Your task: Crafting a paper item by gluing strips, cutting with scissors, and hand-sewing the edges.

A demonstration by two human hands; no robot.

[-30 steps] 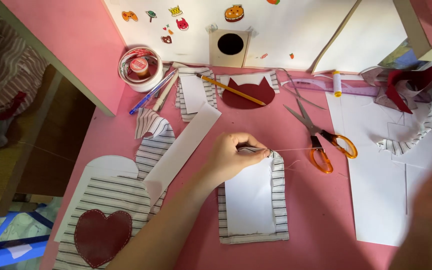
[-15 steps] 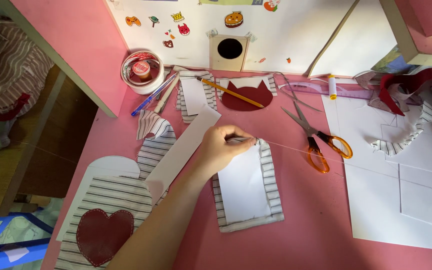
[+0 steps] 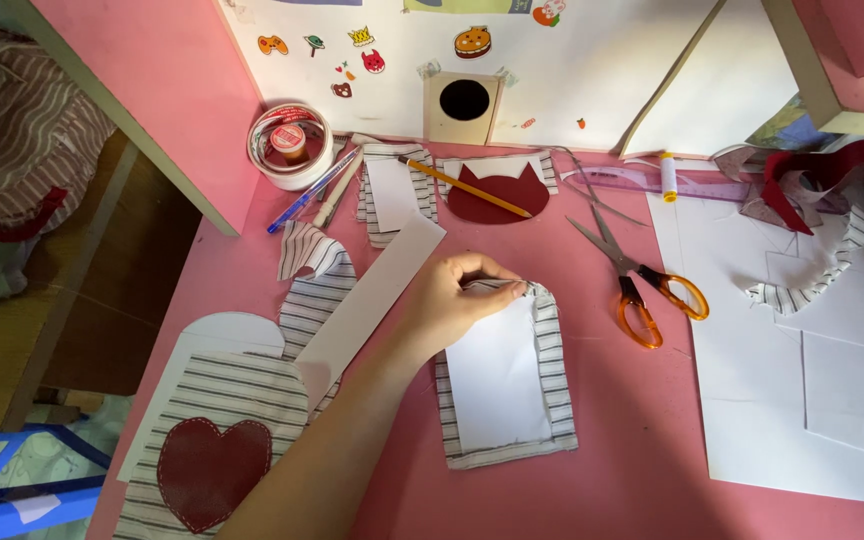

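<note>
Striped fabric panel with dark red heart [image 3: 214,468]: lay at the near left of the pink table [image 3: 652,470], the heart edged with pale stitches, judged finished.

Roll of tape [image 3: 290,143]: stood at the far left, by the wall; a blue pen [image 3: 310,190] lay just beside it.

Long white card strip [image 3: 377,290]: lay slantwise between the heart panel and the hand.

Left hand [image 3: 457,300]: curled, fingertips pinched shut on the top edge of the striped piece; whether they held a needle or thread could not be told.

Striped fabric piece with white card [image 3: 500,382]: lay flat at mid-table, just right of the forearm, fabric margins folded in over the card on all visible sides. Judged partly done: the folding looked complete, with work in hand at the top edge; no stitching could be made out along the sides.

Dark red cat-shaped cutout [image 3: 497,195]: lay behind, a yellow pencil [image 3: 467,186] across it, judged not yet attached to anything.

Orange-handled scissors [image 3: 637,275]: lay closed, right of the piece, untouched.

White paper sheets [image 3: 802,400]: lay at the right.

Right hand: not in view.
</note>
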